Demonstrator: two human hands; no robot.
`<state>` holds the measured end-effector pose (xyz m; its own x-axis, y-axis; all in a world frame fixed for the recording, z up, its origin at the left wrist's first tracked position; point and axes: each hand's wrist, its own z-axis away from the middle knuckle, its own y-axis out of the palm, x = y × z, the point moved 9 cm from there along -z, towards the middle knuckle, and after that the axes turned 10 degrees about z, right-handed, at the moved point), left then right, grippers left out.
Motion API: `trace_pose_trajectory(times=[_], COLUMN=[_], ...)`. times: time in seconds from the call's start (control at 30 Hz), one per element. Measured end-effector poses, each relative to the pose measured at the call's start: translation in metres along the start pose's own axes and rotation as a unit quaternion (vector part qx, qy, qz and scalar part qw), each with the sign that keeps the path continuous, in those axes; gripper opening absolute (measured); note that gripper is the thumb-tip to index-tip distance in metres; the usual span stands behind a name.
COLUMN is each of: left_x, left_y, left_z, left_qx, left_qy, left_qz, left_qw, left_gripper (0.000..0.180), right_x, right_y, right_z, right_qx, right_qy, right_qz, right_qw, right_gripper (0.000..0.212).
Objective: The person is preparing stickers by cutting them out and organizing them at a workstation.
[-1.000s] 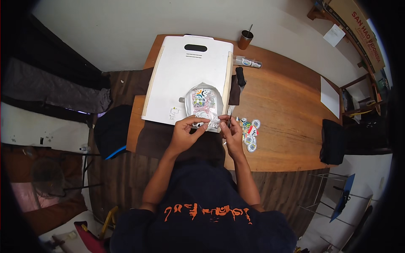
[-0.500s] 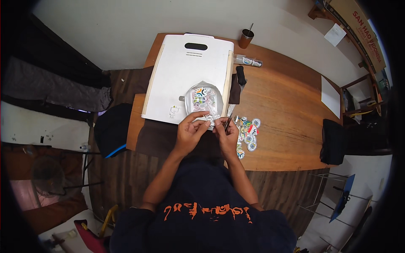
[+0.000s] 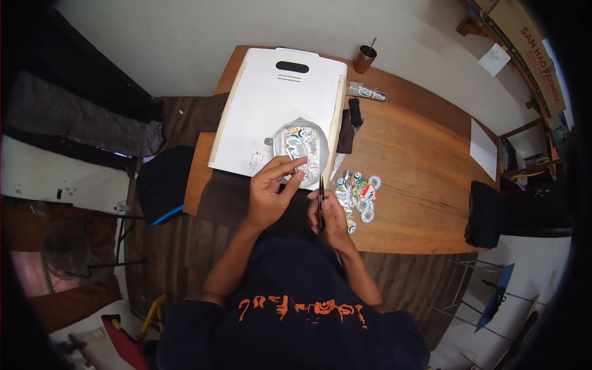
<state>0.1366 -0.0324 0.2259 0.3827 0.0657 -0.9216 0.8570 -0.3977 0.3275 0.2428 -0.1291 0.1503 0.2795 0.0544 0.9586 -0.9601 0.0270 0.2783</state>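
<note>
My left hand (image 3: pixel 270 188) pinches a clear-edged sticker (image 3: pixel 312 154) with white lettering between thumb and forefinger. The sticker is above a round, pale, shallow container (image 3: pixel 277 139), whose contents are partly hidden by it; colourful printed pieces show there. In my right hand (image 3: pixel 333 216) is a pair of dark scissors (image 3: pixel 321 197), blades pointing away from me beside the sticker's right edge. Whether the blades touch the sticker I cannot tell. The container sits at the near right of a white board (image 3: pixel 253 98) with a handle slot. Right of my right hand lies a pile of cut stickers (image 3: pixel 359 196).
The board rests on a wooden table (image 3: pixel 419 166). Behind the pile are a dark cloth (image 3: pixel 345 135) and a clear pack of stickers (image 3: pixel 367 92). A brown cup (image 3: pixel 364 60) with a straw stands at the back. A black bag (image 3: pixel 484 214) is at the right edge.
The sticker has turned and shows more of its lettering. My right hand has moved slightly down, off the sticker, and the scissors now point upright beside it.
</note>
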Motion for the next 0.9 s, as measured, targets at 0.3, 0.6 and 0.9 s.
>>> trace_pose_trajectory(times=[0.3, 0.6, 0.9], left_x=[-0.007, -0.012, -0.011], left_y=[0.002, 0.005, 0.005], left_z=[0.001, 0.001, 0.002], left_qx=[0.004, 0.031, 0.038], left_qy=[-0.003, -0.001, 0.003], left_qz=[-0.005, -0.004, -0.014], left_qw=[1.0, 1.0, 0.999], left_gripper=[0.032, 0.035, 0.037], right_x=[0.006, -0.004, -0.003], right_y=[0.014, 0.012, 0.014], right_z=[-0.001, 0.003, 0.0], right_qx=[0.051, 0.058, 0.05], right_qy=[-0.032, -0.011, -0.015], right_qz=[-0.027, -0.06, -0.044], right_qw=[0.998, 0.996, 0.998], right_gripper=[0.041, 0.036, 0.039])
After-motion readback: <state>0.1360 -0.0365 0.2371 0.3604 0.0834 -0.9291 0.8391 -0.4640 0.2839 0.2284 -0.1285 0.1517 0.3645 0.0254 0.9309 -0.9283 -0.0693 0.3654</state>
